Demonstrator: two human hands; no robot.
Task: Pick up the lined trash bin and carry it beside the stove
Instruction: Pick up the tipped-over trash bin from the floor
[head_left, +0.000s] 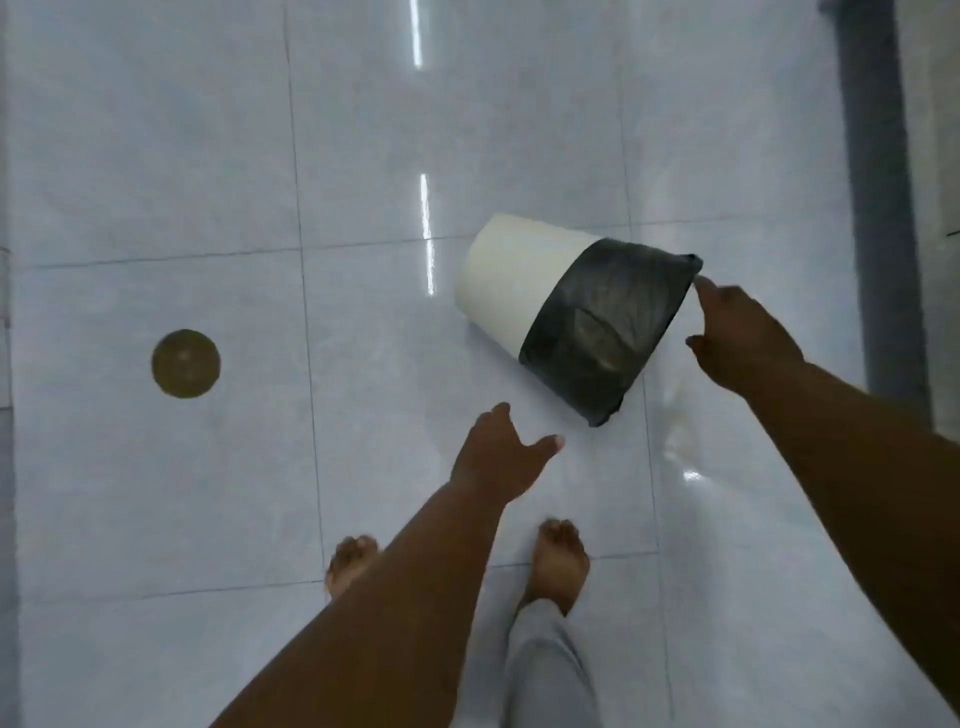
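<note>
A cream-white trash bin (506, 283) with a black liner bag folded over its rim (605, 322) appears tilted, its base pointing up-left and its lined mouth toward me. My right hand (737, 338) is beside the lined rim on the right, fingers spread, one fingertip at the liner's upper corner; whether it touches is unclear. My left hand (498, 457) hovers open below and left of the bin, a short gap away, holding nothing.
Glossy pale floor tiles (363, 156) fill the view. A round brass floor drain (186, 364) sits at the left. A dark vertical post or door frame (878, 208) runs along the right. My two bare feet (558, 561) stand below the hands.
</note>
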